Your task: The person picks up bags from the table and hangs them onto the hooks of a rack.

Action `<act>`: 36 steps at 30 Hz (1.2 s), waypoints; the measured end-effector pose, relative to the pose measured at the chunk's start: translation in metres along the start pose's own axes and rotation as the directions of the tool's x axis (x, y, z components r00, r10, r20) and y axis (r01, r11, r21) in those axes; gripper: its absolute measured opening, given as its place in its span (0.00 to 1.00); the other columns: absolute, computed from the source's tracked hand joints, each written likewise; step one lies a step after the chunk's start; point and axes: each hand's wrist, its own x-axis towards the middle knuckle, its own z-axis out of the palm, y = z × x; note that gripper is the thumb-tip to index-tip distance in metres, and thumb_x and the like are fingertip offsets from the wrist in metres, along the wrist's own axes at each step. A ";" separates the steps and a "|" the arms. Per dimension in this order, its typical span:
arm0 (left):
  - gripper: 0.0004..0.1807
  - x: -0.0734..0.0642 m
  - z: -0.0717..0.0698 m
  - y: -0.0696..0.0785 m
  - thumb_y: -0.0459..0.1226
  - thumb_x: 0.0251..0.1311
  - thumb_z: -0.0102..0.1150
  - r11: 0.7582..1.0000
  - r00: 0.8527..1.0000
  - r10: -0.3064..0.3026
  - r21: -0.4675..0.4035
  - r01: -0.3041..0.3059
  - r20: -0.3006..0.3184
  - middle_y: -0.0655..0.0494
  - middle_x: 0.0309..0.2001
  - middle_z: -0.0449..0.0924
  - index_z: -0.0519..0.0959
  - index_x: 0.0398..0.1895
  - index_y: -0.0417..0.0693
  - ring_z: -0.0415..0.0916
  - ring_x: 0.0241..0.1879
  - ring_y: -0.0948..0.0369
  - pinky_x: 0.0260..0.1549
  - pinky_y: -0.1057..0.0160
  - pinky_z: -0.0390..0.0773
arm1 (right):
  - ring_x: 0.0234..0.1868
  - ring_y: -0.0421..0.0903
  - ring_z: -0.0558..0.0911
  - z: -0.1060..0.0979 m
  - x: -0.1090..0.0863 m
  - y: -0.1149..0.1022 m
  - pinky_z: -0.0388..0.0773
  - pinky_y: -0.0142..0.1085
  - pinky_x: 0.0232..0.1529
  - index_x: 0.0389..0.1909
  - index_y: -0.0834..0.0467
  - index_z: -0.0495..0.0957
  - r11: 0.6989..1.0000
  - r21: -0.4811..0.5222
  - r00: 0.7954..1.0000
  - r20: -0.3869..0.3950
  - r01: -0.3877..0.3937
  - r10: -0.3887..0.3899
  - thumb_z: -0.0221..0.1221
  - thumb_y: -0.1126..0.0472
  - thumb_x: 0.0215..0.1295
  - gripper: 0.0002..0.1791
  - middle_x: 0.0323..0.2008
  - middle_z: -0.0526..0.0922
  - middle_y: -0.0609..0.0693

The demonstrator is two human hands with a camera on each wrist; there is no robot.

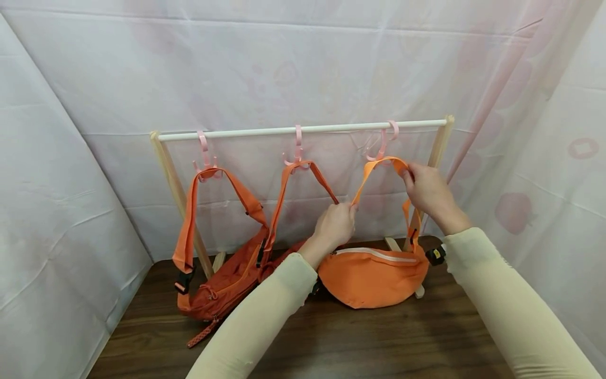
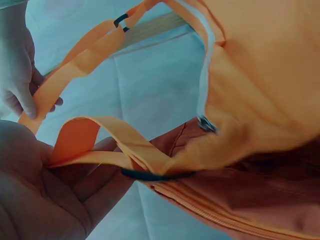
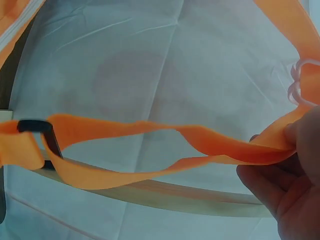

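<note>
A light orange waist bag (image 1: 374,282) with a white zipper rests on the table at the right, its strap (image 1: 365,178) rising to a pink hook (image 1: 381,147). The strap lies over the hook's lower prongs. Left of the hook, my left hand (image 1: 335,225) pinches the strap between thumb and fingers. My right hand (image 1: 428,190) grips it just right of the hook. In the right wrist view, the doubled webbing (image 3: 220,146) runs from the right fingers to a black slider (image 3: 50,137). Part of a darker bag (image 2: 250,195) shows below the light one in the left wrist view.
A white rod (image 1: 255,132) on wooden posts (image 1: 169,171) carries the pink hooks. A rust-orange bag (image 1: 232,281) hangs by its strap from the left hook (image 1: 204,150). Another strap (image 1: 282,197) hangs from the middle hook (image 1: 298,145); its bag is mostly hidden behind my left arm.
</note>
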 end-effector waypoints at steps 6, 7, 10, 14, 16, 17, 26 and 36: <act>0.29 -0.012 0.006 -0.005 0.56 0.85 0.37 1.000 0.999 -0.014 0.012 0.013 0.052 0.56 0.18 0.72 0.76 0.27 0.52 0.71 0.16 0.57 0.17 0.61 0.70 | 0.23 0.54 0.75 0.002 -0.006 0.002 0.71 0.46 0.26 0.40 0.62 0.78 1.000 0.013 1.000 0.030 -0.006 0.006 0.52 0.53 0.85 0.17 0.24 0.75 0.55; 0.29 -0.014 0.007 -0.006 0.57 0.85 0.38 1.000 0.998 -0.018 0.011 0.017 0.059 0.56 0.19 0.73 0.76 0.28 0.52 0.71 0.16 0.57 0.17 0.61 0.71 | 0.23 0.54 0.75 0.002 -0.007 0.003 0.71 0.46 0.26 0.39 0.62 0.78 1.000 0.012 0.999 0.034 -0.001 0.000 0.52 0.53 0.85 0.17 0.24 0.75 0.55; 0.28 -0.020 0.010 -0.009 0.59 0.83 0.42 1.000 0.998 -0.024 -0.004 0.025 0.066 0.56 0.19 0.73 0.77 0.29 0.54 0.72 0.15 0.58 0.16 0.61 0.70 | 0.25 0.54 0.76 0.003 -0.011 0.004 0.72 0.47 0.28 0.39 0.61 0.78 1.000 0.017 0.999 0.051 0.012 -0.013 0.56 0.53 0.83 0.16 0.26 0.78 0.55; 0.23 -0.027 0.013 -0.013 0.61 0.79 0.48 0.999 0.998 -0.025 -0.024 0.026 0.054 0.57 0.19 0.74 0.78 0.33 0.57 0.71 0.14 0.59 0.14 0.62 0.68 | 0.34 0.57 0.84 0.005 -0.017 0.005 0.80 0.54 0.36 0.44 0.61 0.80 0.999 0.037 0.997 0.078 0.010 -0.012 0.58 0.48 0.81 0.18 0.35 0.86 0.59; 0.21 -0.029 0.014 -0.014 0.61 0.78 0.51 0.999 0.999 -0.025 -0.024 0.026 0.041 0.58 0.19 0.73 0.80 0.37 0.57 0.70 0.13 0.60 0.13 0.62 0.68 | 0.39 0.60 0.86 0.007 -0.020 0.005 0.82 0.58 0.41 0.46 0.61 0.81 0.999 0.046 0.997 0.082 0.008 -0.012 0.59 0.47 0.80 0.19 0.40 0.88 0.60; 0.20 -0.030 0.015 -0.015 0.61 0.77 0.53 0.999 0.999 -0.027 -0.020 0.027 0.032 0.59 0.19 0.74 0.81 0.40 0.57 0.71 0.14 0.60 0.13 0.63 0.68 | 0.42 0.61 0.87 0.008 -0.021 0.005 0.82 0.60 0.43 0.47 0.61 0.81 0.999 0.051 0.997 0.081 0.011 -0.016 0.59 0.46 0.80 0.19 0.42 0.88 0.61; 0.32 -0.041 0.016 -0.021 0.58 0.74 0.61 1.000 1.000 -0.020 -0.021 0.019 -0.024 0.59 0.31 0.82 0.77 0.73 0.52 0.77 0.23 0.64 0.22 0.63 0.75 | 0.51 0.67 0.85 0.014 -0.035 0.004 0.80 0.64 0.50 0.60 0.63 0.77 0.998 0.065 0.999 0.046 0.023 -0.026 0.65 0.47 0.76 0.26 0.52 0.84 0.65; 0.27 -0.055 0.015 -0.032 0.56 0.75 0.62 0.993 0.996 -0.004 -0.114 -0.006 -0.092 0.62 0.27 0.78 0.80 0.68 0.52 0.70 0.16 0.64 0.15 0.63 0.70 | 0.51 0.68 0.81 0.020 -0.056 -0.001 0.78 0.67 0.52 0.76 0.66 0.67 0.996 0.038 0.994 -0.077 0.080 -0.077 0.70 0.53 0.72 0.39 0.64 0.76 0.70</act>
